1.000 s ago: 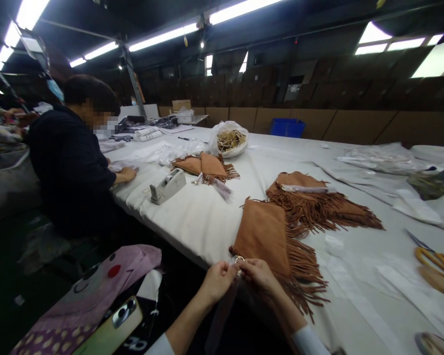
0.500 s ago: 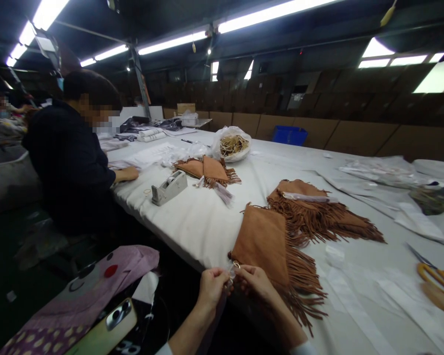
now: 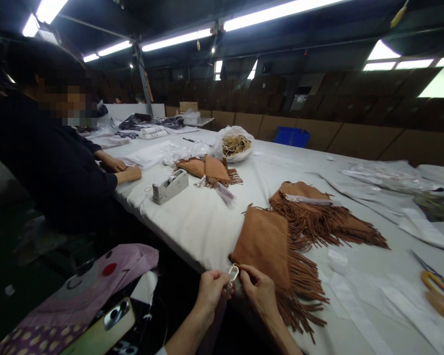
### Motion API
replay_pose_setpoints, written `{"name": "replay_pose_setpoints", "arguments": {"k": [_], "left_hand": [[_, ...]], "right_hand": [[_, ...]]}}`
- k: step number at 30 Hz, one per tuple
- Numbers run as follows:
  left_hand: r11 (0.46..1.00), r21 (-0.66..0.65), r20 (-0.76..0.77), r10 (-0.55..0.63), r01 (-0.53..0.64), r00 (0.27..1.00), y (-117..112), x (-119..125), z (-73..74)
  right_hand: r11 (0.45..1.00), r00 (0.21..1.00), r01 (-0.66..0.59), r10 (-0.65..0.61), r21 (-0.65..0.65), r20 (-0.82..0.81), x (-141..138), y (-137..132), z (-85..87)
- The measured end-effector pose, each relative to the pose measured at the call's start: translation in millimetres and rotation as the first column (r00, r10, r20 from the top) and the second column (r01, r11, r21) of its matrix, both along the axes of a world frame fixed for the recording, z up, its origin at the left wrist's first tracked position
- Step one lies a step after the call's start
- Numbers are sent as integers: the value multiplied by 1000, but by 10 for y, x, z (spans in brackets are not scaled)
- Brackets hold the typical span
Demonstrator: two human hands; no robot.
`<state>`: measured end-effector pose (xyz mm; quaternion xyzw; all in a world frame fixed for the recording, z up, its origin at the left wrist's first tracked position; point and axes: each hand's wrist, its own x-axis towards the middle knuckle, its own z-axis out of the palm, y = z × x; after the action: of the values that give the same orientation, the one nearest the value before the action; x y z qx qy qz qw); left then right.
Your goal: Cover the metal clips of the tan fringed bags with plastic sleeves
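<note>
My left hand (image 3: 211, 292) pinches the lower end of a gold-coloured metal clasp (image 3: 233, 273), with a bit of clear plastic around it. On the clasp's other side is my right hand (image 3: 259, 291), its thumb and forefinger closed by the clasp's upper edge; whatever they grip is hidden. Both hands are at the table's front edge, beside the lower corner of a brown fringed suede bag (image 3: 262, 241). Behind that bag lies another brown fringed bag (image 3: 299, 191) with a plastic-wrapped strip (image 3: 307, 199) across it.
A tape dispenser (image 3: 170, 187), more fringed brown pieces (image 3: 216, 168) and a plastic bag of straw-coloured strands (image 3: 237, 146) are farther along the table. Orange-handled scissors (image 3: 438, 281) lie right. A co-worker (image 3: 59, 162) sits left. A phone (image 3: 103, 330) rests by a pink cloth (image 3: 129, 261).
The clasp now shows more fully between my hands, and my right fingers have shifted slightly right. The co-worker has leaned left and nearer, with both hands now visible on the table.
</note>
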<state>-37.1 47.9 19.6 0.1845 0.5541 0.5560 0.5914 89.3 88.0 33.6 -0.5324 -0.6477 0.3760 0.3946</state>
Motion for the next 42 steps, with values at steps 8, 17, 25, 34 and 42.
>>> {"name": "replay_pose_setpoints", "arguments": {"k": [8,17,25,34,42], "left_hand": [[1000,8,-7,14,-14,1000,1,9,21],[998,-1,-45,59,-59,997,31,4,23],[999,-27,-64,44,-46,997,7,-27,17],[999,-22,-140,24,-28,990,54,-16,31],[998,63,-292,18,0,956,58,-37,51]], "right_hand": [[995,997,52,-57,79,54,-51,-73,-5],[997,999,37,-37,-72,3,-46,-40,-17],[793,955,-275,157,-544,-253,-43,41,60],[748,908,-217,-81,-627,-412,-166,107,57],[725,928,-250,-9,-642,-372,-175,232,-101]]}}
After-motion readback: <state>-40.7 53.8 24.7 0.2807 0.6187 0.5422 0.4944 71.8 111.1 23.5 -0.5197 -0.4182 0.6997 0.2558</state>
